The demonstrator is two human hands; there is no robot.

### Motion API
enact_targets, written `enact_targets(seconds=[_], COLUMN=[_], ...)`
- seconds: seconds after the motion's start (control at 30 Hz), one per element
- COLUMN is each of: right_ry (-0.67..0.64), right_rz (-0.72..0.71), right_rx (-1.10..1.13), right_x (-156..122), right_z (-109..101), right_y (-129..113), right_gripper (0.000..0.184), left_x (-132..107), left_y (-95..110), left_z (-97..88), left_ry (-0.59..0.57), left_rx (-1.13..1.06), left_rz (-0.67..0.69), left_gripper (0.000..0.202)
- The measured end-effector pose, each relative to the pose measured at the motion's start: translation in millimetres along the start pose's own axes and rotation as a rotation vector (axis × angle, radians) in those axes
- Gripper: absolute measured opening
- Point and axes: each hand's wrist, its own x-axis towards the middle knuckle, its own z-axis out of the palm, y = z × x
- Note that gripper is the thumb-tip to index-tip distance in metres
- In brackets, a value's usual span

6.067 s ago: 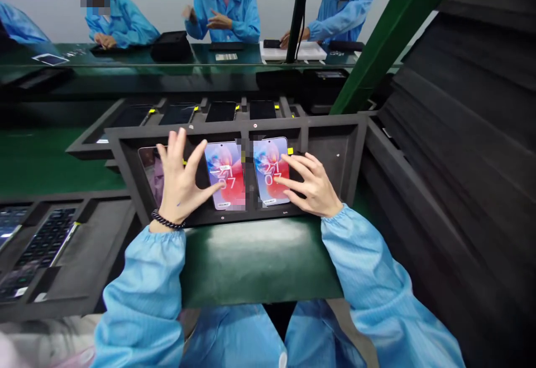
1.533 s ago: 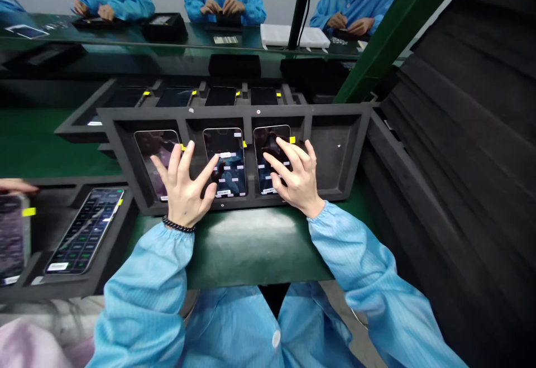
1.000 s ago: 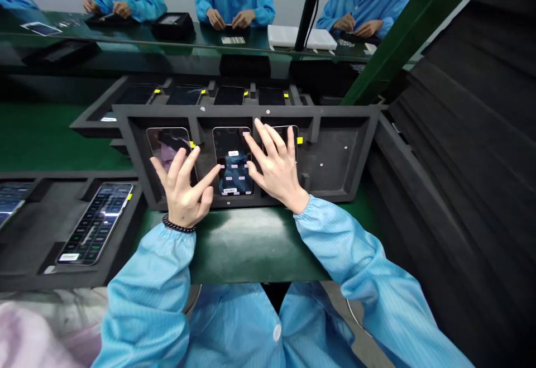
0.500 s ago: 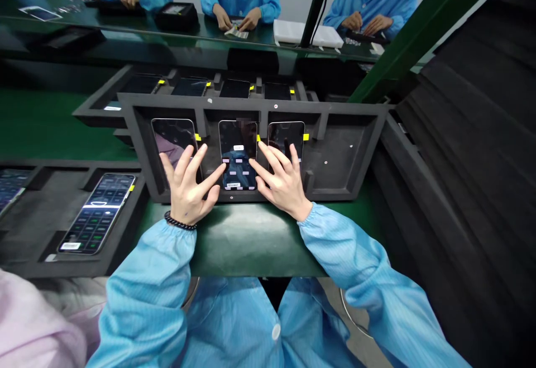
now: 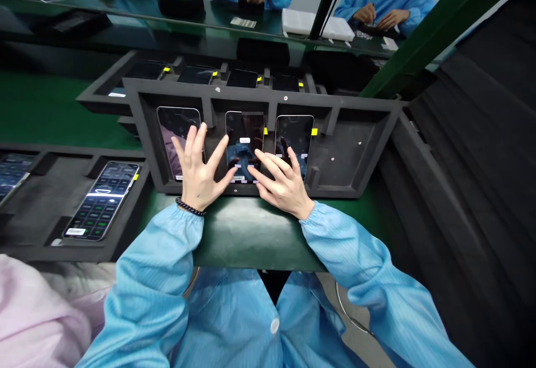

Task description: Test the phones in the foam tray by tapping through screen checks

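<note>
Three smartphones stand in a tilted black foam tray [image 5: 347,181]. Its rightmost compartment holds no phone. The middle smartphone [image 5: 245,128] shows a dark screen with small pale blocks low down. My left hand [image 5: 199,175] is spread between the left smartphone [image 5: 178,118] and the middle one, its thumb at the middle phone's lower edge. My right hand [image 5: 282,184] has its fingers apart, with the index finger at the middle phone's lower screen. Its other fingers lie over the lower part of the right smartphone [image 5: 294,130]. Yellow tabs stick out beside the middle and right phones.
Another foam tray [image 5: 37,197] at the left holds a lit smartphone [image 5: 103,200]. Behind the tilted tray lies a further tray [image 5: 100,99] with several phones. A green post [image 5: 422,38] slants at the right beside stacked black trays [image 5: 469,133]. Co-workers in blue sit across the bench.
My left thumb has come to the middle phone's lower edge while the left index finger has moved up. Fewer pale blocks show on that screen. The view has shifted slightly.
</note>
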Motion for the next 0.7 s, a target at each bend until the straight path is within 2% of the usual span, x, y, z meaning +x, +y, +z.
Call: enact_targets(seconds=[0.1, 0.2, 0.33, 0.47, 0.57, 0.7], right_ry=[-0.067, -0.11, -0.084, -0.044, -0.003, -0.025], right_rz=[0.016, 0.02, -0.047, -0.103, -0.128, -0.164], right_rx=[-0.004, 0.008, 0.065, 0.106, 0.139, 0.141], right_x=[-2, -5, -13, -13, -7, 0], right_z=[0, 0, -3, -3, -1, 4], right_y=[1, 2, 5, 5, 3, -2], right_gripper=[0.032, 0.03, 0.025, 0.021, 0.019, 0.02], left_x=[7, 6, -2, -5, -5, -4], left_y=[3, 1, -5, -7, -6, -4], left_z=[3.6, -1.9, -13.6, -16.7, -16.5, -19.3], left_ry=[-0.029, -0.017, 0.004, -0.053, -0.045, 0.019], left_rx=[0.012, 0.016, -0.002, -0.029, -0.087, -0.123], left_rz=[-0.059, -0.085, -0.037, -0.009, -0.006, -0.034], left_gripper=[0.078, 0.083, 0.091, 0.099, 0.097, 0.082])
